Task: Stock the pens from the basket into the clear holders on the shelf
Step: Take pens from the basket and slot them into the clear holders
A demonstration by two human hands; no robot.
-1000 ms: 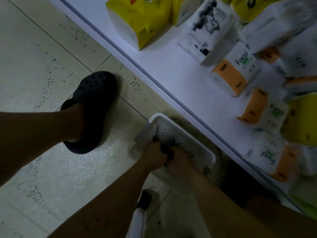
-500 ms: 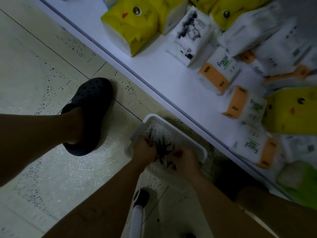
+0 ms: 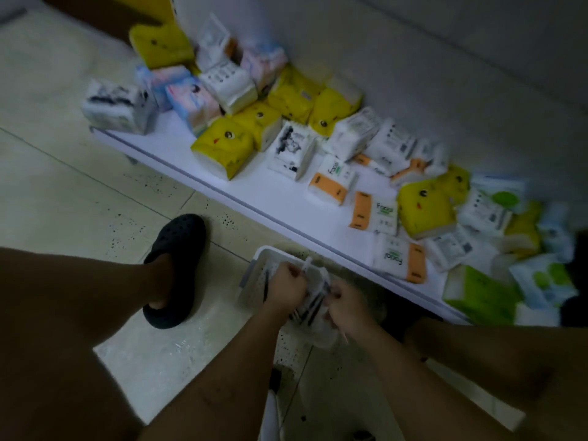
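A white perforated basket (image 3: 253, 270) sits on the tiled floor in front of the low white shelf (image 3: 270, 192). Both my hands are down in it. My left hand (image 3: 288, 286) is curled round a pale pen that sticks up above the fist. My right hand (image 3: 346, 308) is curled round a bunch of dark pens (image 3: 310, 308) lying between the two hands, with a thin pale pen poking out below it. A dark pen (image 3: 265, 286) lies against the basket's left wall. No clear holders are in view.
Several tissue packs, yellow (image 3: 222, 151), white with orange (image 3: 331, 183) and green (image 3: 480, 294), crowd the shelf. My left foot in a black clog (image 3: 175, 268) stands left of the basket. A white handle (image 3: 270, 415) rises at the bottom centre.
The camera has tilted up, showing more of the shelf. My hands have lifted slightly and closed round pens; the left hand now holds a pale pen upright.
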